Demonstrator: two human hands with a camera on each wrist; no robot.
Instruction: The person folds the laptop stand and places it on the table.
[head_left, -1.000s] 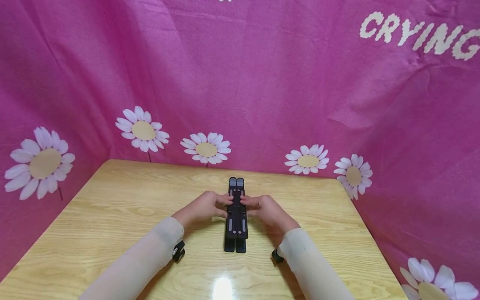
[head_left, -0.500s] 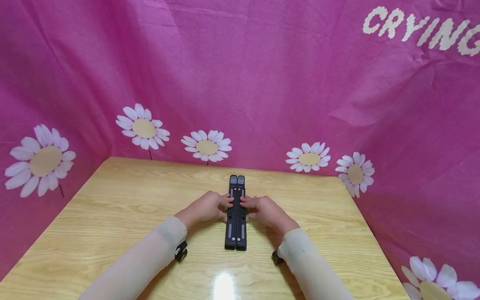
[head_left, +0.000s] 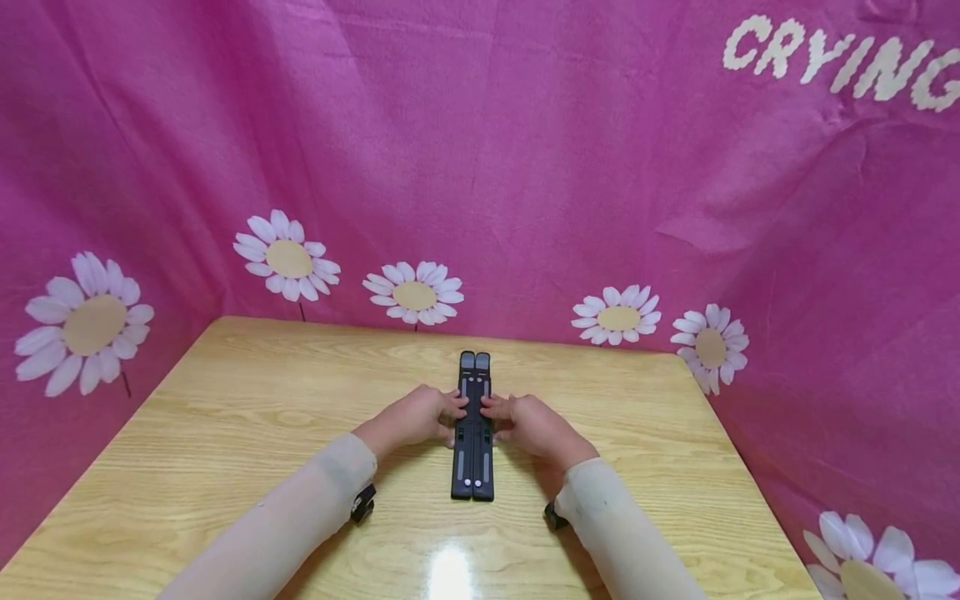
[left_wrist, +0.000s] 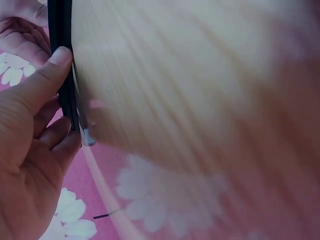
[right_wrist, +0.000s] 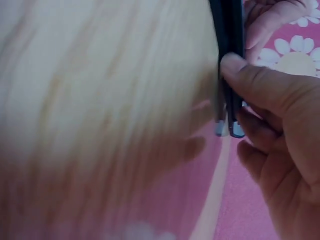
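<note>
A black folding laptop stand [head_left: 481,446] lies lengthwise on the wooden table, its two bars side by side and folded flat. Grey pads, small round rivets and light-coloured end tips show on its upper face. From the left side my left hand [head_left: 418,414] pinches it just above the middle, thumb on the near side and fingers further along. My right hand [head_left: 534,425] grips the opposite side at the same height. In the left wrist view the thumb [left_wrist: 46,79] presses against the stand's edge. The right wrist view shows the other thumb [right_wrist: 252,80] likewise on its edge.
The wooden table [head_left: 262,400] reaches back to a pink cloth [head_left: 525,167] with printed daisies and white lettering, hung behind and at both sides. A black strap device [head_left: 363,504] sits at the left cuff, another [head_left: 555,515] at the right.
The near end of the stand's upper part, raised above the base a second ago, has come down flat onto it. Both hands have kept their hold at almost the same spot.
</note>
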